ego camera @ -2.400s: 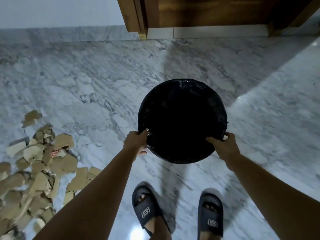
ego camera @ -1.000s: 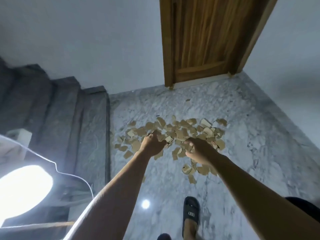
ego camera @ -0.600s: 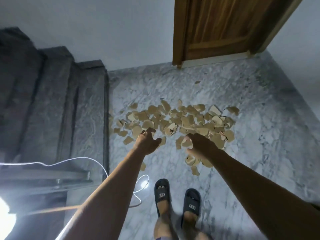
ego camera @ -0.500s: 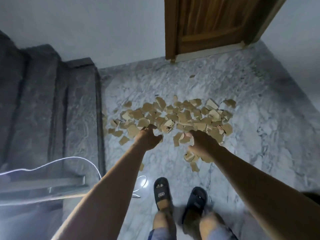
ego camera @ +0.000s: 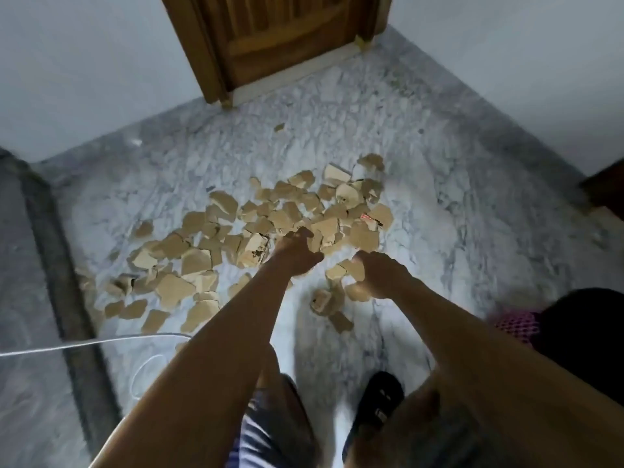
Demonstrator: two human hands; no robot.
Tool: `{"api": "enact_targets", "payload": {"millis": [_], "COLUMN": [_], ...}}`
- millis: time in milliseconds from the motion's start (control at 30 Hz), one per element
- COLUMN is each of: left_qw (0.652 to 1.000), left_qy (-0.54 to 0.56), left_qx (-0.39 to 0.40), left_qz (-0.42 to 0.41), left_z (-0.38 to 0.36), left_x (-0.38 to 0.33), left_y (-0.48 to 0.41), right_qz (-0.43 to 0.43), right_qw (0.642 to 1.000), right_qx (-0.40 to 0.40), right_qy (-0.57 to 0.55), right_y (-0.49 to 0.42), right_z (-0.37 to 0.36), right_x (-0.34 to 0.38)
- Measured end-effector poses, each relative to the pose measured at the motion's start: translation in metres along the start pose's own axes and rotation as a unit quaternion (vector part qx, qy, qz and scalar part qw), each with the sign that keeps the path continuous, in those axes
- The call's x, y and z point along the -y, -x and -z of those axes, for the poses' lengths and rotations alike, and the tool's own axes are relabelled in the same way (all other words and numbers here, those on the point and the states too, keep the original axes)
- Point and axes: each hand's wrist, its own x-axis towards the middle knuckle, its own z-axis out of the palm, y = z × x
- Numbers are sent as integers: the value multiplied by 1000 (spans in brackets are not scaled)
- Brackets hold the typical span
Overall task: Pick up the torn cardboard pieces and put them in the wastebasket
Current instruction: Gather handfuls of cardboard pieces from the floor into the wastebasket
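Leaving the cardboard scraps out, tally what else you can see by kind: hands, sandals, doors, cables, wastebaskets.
Hands: 2 (left hand, right hand)
Sandals: 1
Doors: 1
Cables: 1
Wastebaskets: 1
Total: 6

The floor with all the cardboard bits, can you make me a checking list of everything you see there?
Surface: grey-veined marble floor, with a darker stone border strip on the left.
Job's things: torn cardboard pieces scattered in a wide pile, one small scrap lying apart near the door; wastebasket, black-lined with a pink mesh side, at the right edge.
Clutter: nothing seen.
Grippers: left hand curled down into the pile; right hand curled with cardboard pieces at its fingers; too blurred to confirm either grip.
Cables: white cable trailing across the floor from the left, with a loop by the feet.
Surroundings: wooden door, white walls, black sandal.
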Motion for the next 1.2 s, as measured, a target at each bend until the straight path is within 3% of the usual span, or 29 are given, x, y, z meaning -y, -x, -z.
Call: {"api": "enact_targets", "payload": {"millis": [467, 567, 667, 767, 833, 967, 1133, 1200], "left_qw": [976, 971, 968, 970, 971, 961, 989, 995], "left_qy": [-190, -222, -232, -213, -219, -266, -141, -100], "left_qx": [105, 80, 14, -39, -22, -16, 5, 21], "left_qz": [-31, -45, -92, -107, -98, -70, -34, -14], "left_z": [-298, -336, -360, -366, -361, -350, -332, -318], "left_x": [135, 164, 184, 192, 192, 191, 198, 205], "left_y": [-214, -222, -219, -222, -227, -229, -235, -239], "right_qz": [-77, -75, -95, -92, -66, -28, 2, 51], "right_qw": [987, 992, 988, 979, 981, 991, 989, 989], "right_qx": [-26, -22, -108, -119, -40, 69, 32, 1], "right_qy": [-138, -98, -56, -137, -178, -108, -143, -136], "right_y": [-199, -212, -209, -220, -230, -231, -249, -264], "right_z": [-331, -374, -405, -417, -412, -390, -345, -333], "right_x": [-119, -118, -109, -114, -120, -126, -135, -130]}}
